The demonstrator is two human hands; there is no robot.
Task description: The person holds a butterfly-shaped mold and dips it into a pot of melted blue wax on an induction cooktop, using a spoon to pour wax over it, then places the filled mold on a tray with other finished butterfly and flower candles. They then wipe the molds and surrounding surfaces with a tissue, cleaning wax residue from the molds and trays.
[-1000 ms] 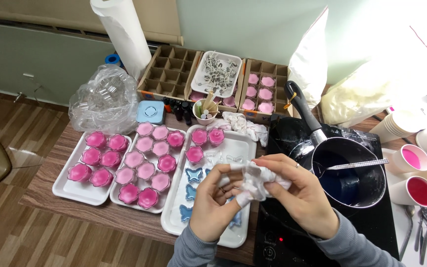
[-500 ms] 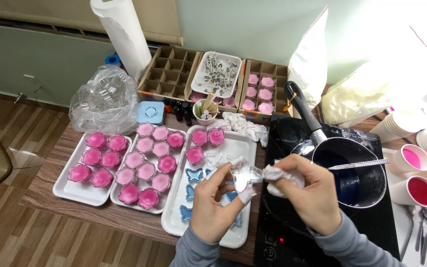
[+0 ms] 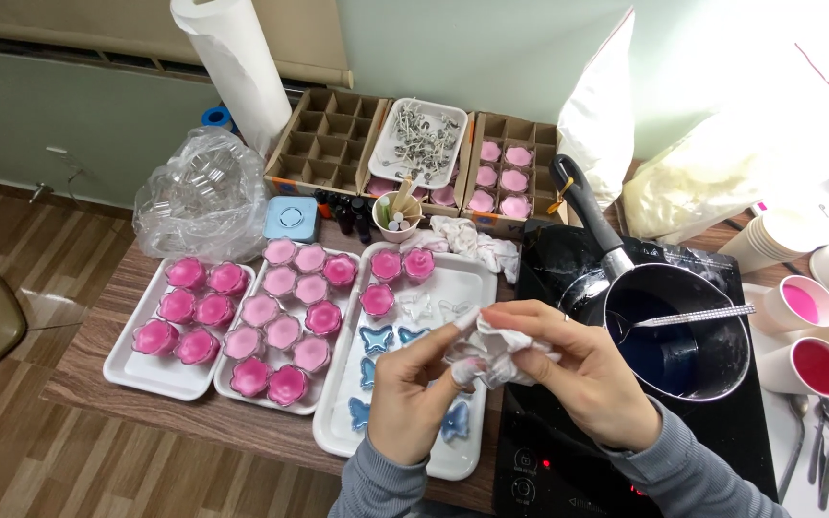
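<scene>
While both hands work over the near edge of the worktop (image 3: pixel 88 355), the left hand (image 3: pixel 414 403) and the right hand (image 3: pixel 582 379) meet on a crumpled white tissue (image 3: pixel 491 350), which sits between them above the right white tray (image 3: pixel 338 436) of blue butterfly moulds (image 3: pixel 376 338). The left grip is pinching a small clear item wrapped in the tissue, though its shape is too hidden to tell; the right grip is pressed around the tissue's outer folds. For a clean wipe, judged from this pose, keep the item steady in the left fingertips, turn the tissue rather than the item, and hold both clear of the filled moulds and the dark pot (image 3: pixel 678 331) of blue liquid on the black cooktop (image 3: pixel 549 451). Packages: three brown divided cardboard boxes stand at the back, the left box (image 3: pixel 323 139) empty, the right box (image 3: pixel 510 173) holding pink pieces. A clear crumpled plastic bag (image 3: pixel 199 197) of cups lies back left, beside a small light-blue square case (image 3: pixel 291 219). A white paper roll (image 3: pixel 232 62) rises behind.
</scene>
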